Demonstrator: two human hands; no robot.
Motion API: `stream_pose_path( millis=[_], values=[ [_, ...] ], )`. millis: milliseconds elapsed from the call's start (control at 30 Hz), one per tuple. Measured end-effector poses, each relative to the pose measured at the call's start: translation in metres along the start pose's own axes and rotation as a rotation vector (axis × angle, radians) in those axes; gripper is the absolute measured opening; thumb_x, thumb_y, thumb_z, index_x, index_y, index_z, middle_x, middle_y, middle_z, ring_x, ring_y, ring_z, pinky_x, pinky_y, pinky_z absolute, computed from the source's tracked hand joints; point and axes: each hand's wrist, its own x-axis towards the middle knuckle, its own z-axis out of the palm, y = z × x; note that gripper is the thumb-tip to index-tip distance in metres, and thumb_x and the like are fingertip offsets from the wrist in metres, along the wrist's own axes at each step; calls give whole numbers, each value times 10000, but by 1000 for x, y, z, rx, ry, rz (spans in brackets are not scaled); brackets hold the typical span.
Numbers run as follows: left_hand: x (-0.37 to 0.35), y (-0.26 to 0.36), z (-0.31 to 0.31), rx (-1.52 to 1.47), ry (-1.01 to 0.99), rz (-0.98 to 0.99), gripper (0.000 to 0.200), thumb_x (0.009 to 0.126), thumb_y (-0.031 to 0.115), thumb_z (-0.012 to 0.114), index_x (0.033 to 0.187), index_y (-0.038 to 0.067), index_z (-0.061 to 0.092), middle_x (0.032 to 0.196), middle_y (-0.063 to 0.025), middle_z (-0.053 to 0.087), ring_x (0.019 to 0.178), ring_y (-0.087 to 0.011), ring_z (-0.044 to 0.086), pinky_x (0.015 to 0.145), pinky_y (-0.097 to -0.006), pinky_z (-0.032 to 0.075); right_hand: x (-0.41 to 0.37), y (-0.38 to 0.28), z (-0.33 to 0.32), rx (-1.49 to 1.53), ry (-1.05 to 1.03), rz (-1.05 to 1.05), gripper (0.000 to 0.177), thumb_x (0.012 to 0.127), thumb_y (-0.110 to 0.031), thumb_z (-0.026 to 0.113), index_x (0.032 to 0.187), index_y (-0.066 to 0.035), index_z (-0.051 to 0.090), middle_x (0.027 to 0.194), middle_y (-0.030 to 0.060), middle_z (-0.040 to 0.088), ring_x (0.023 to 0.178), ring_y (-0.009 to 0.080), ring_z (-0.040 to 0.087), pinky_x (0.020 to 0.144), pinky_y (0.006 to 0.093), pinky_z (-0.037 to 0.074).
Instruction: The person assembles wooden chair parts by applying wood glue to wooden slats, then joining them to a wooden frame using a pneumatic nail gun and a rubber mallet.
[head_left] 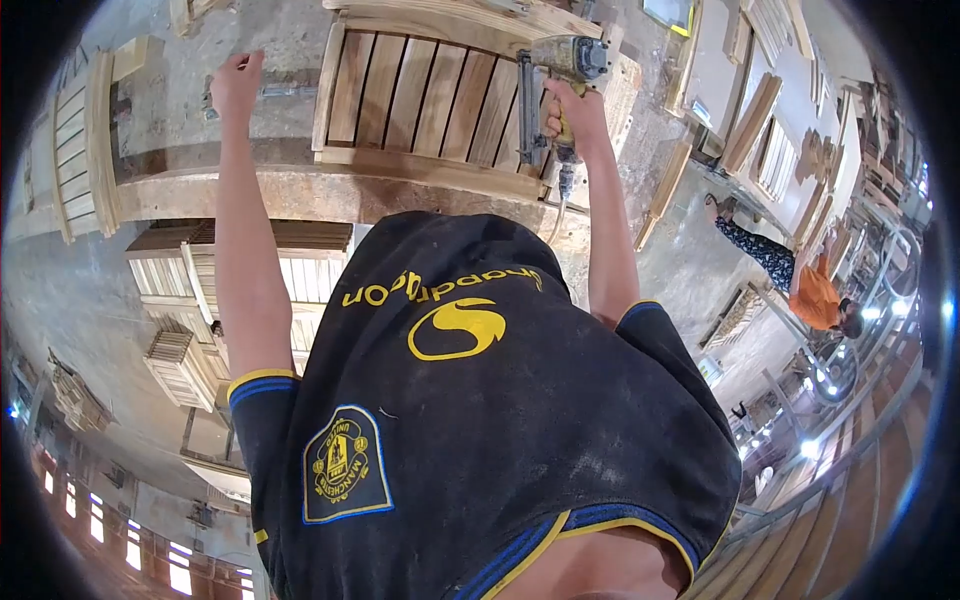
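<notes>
My right hand (575, 115) is wrapped round the grip of a nail gun (568, 60). The gun is over the right end of a slatted wooden panel (420, 100), and an air hose (556, 222) trails from the base of its handle. Whether the nose touches the wood cannot be seen. My left hand (237, 85) is off the panel, to its left, with fingers curled closed. Anything inside those fingers is hidden. The panel, a frame around several parallel slats, lies flat on a workbench (280, 192).
Another slatted panel (75, 150) is at the far left. Slatted wooden pieces (180, 360) are stacked below the bench on the left. Planks (755, 120) lie on a table at the right. A person in an orange top (815, 295) is farther off on the right.
</notes>
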Motion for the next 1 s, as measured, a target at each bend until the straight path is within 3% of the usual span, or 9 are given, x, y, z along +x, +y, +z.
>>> stream_pose_path(
  millis=[233,300,400,433,500,533,600,767,1000],
  values=[
    [-3,-1,5,-45,36,-20,430,771,501,576,994,153,693,957,-89,687,929,-324,632,795,-409,495,-3,-9,26,-115,-23,-34,181,825,-180,635,773,-67,504,539,15,448,385,123,420,363,294,359],
    [-1,-5,10,-28,118,88,400,777,473,570,918,118,689,874,-109,682,856,-328,637,737,-413,493,2,-19,41,-188,-87,-56,215,806,-217,660,768,-72,507,548,7,465,392,111,442,374,287,384],
    [-1,-6,8,-26,161,159,423,791,463,587,975,91,669,812,-115,670,768,-298,635,693,-377,474,13,-32,71,-252,-171,-42,225,800,-230,670,770,-73,511,554,5,477,391,107,444,378,282,390],
    [-2,-4,6,-25,170,147,423,791,463,587,975,91,669,812,-115,670,768,-298,635,693,-377,474,17,-33,83,-232,-184,-69,196,813,-183,636,739,-36,531,533,17,478,386,108,429,372,286,365],
    [-20,34,-18,-129,-49,-158,331,818,343,615,907,33,691,845,-173,680,805,-294,653,691,-409,503,22,-37,96,-260,-238,-107,208,806,-197,642,740,-34,531,535,18,483,389,106,432,376,285,370],
    [-21,37,-18,-132,-43,-175,331,818,343,615,907,33,691,845,-173,680,805,-294,653,691,-409,503,25,-39,102,-277,-281,-143,222,798,-212,648,741,-32,531,536,19,487,391,105,434,380,284,375],
    [-25,36,-18,-162,17,-94,308,809,305,603,906,23,684,839,-161,679,796,-290,649,692,-400,503,37,-33,108,-336,-271,-145,236,791,-223,654,724,-32,531,531,17,485,392,101,435,380,282,379],
    [-25,41,-25,-212,9,-124,308,820,287,590,924,10,673,867,-167,675,810,-298,642,709,-399,501,35,-36,112,-421,-232,-116,297,770,-244,673,615,-31,535,511,21,488,391,99,445,374,283,383],
    [-30,44,-29,-231,-36,-144,326,829,314,585,952,23,665,892,-165,668,856,-301,631,744,-403,494,22,-40,110,-423,-164,-160,271,778,-204,671,615,-38,534,506,21,481,382,103,436,365,283,370]
  ],
)
